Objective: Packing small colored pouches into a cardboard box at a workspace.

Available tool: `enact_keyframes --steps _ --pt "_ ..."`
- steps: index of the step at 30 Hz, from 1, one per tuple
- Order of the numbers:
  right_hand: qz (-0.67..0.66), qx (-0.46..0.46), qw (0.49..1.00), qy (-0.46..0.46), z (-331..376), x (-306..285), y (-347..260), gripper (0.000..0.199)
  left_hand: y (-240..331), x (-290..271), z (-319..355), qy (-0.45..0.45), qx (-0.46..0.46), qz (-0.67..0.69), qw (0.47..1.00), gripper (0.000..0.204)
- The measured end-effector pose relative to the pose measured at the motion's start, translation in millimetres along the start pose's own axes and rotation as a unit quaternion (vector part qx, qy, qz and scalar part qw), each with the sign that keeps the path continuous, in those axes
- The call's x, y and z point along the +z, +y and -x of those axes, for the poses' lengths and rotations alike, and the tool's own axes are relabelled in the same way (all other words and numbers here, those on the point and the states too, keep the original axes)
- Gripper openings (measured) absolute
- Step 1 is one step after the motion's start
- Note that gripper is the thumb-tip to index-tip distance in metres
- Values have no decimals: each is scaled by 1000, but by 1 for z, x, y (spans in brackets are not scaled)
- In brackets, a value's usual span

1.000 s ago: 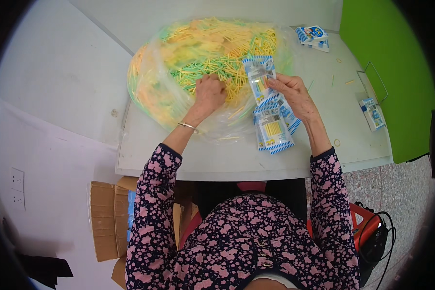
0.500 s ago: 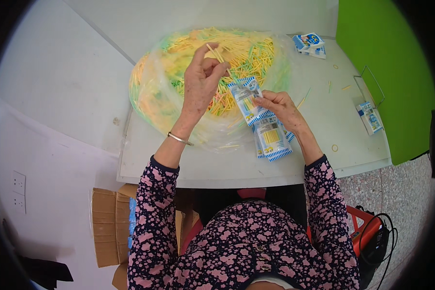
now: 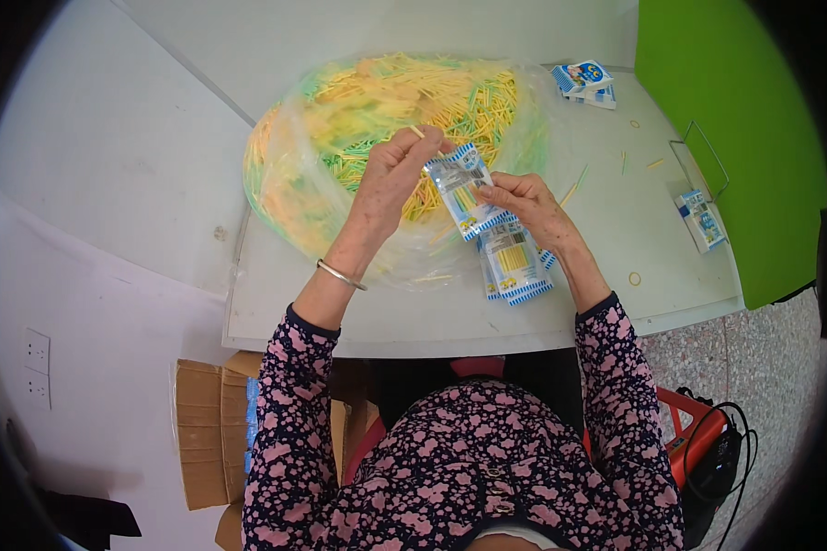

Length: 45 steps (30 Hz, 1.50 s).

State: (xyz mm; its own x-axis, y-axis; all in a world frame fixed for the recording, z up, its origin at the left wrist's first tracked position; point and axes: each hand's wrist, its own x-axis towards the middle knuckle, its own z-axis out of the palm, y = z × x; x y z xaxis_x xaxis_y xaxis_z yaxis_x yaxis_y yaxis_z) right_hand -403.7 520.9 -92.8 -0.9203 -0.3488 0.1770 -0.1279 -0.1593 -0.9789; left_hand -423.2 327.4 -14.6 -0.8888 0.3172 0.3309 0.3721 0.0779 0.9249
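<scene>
My left hand (image 3: 388, 182) is pinched on thin yellow sticks (image 3: 417, 132), their lower part at the top edge of a packet. My right hand (image 3: 535, 207) grips this blue-and-white packet (image 3: 459, 195) between thumb and fingers; yellow and green sticks show through its clear window. Below it on the table lie several similar packets (image 3: 516, 262), overlapping, with yellow sticks inside. Behind my hands a large clear plastic bag (image 3: 289, 197) lies wide open, heaped with loose yellow, green and some pink sticks (image 3: 492, 106). How many sticks my left fingers hold is hidden.
More packets (image 3: 586, 83) lie at the table's far right. A banded packet bundle (image 3: 701, 222) leans near a wire stand (image 3: 703, 156) by the green panel (image 3: 735, 138). Rubber bands (image 3: 634, 278) and stray sticks are scattered on the right. A cardboard box (image 3: 200, 432) stands below left.
My left hand has come down and right, bringing the sticks to the packet's top edge, and its fingers have closed in more. My right hand holds the packet nearly still.
</scene>
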Motion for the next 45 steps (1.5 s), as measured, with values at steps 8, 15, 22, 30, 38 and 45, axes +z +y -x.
enact_keyframes --steps 8,15,22,30,38,45 --pt "-79 14 997 13 2 4 4 25 3 7 5 -45 -82 27 995 25" --pt "-103 27 994 13 6 0 3 27 3 12 5 -59 -54 -8 997 29" --pt "-46 0 999 15 34 -14 -17 30 -15 34 23 -35 -9 -22 999 32" --pt "368 61 907 195 75 -38 25 37 -62 62 68 1 124 -287 950 44" --pt "445 -88 850 268 65 -41 34 33 -64 47 129 -85 -150 -143 975 37" --pt "315 51 932 174 49 -46 39 24 -74 75 101 -31 -178 -111 977 66"
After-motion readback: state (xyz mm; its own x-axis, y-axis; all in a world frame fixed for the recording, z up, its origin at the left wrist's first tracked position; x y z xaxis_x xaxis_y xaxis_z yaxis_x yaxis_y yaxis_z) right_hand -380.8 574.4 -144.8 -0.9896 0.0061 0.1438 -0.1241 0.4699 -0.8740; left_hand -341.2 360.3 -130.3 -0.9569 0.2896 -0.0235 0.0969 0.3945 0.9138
